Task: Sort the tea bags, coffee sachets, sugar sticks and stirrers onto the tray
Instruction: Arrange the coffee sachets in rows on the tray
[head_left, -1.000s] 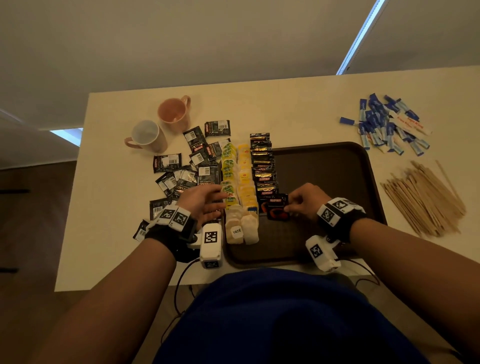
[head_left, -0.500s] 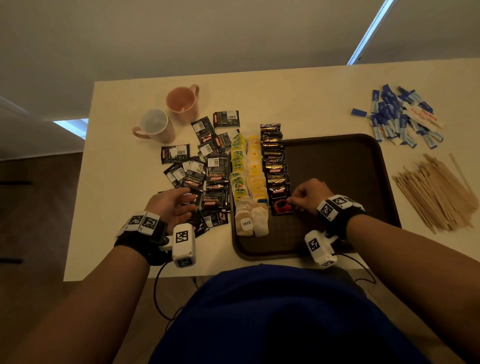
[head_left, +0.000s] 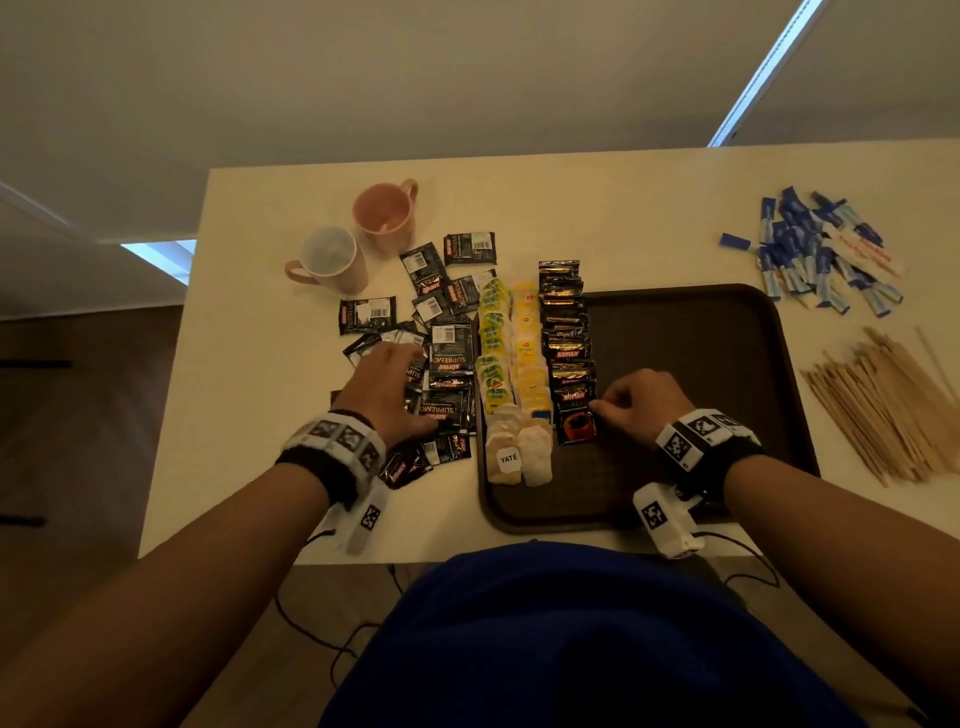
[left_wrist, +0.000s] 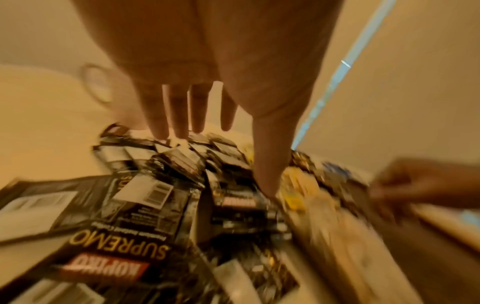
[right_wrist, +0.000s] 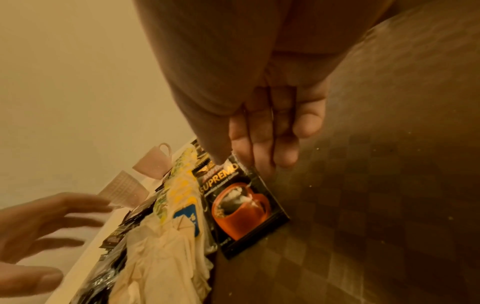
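Note:
A dark brown tray holds rows of green tea bags, yellow tea bags and black coffee sachets along its left side, with white tea bags at the near end. My right hand pinches the top edge of the nearest coffee sachet, which lies flat on the tray and shows an orange cup. Left of the tray, my left hand hovers with straight, spread fingers over a pile of loose coffee sachets. Its thumb tip touches one.
A pink mug and a white mug stand behind the loose pile. Blue sugar sticks lie at the back right. Wooden stirrers are heaped right of the tray. Cables hang off the table's near edge.
My left hand has moved from the tray's left edge out over the loose sachet pile and opened flat. My right hand has stayed on the nearest sachet.

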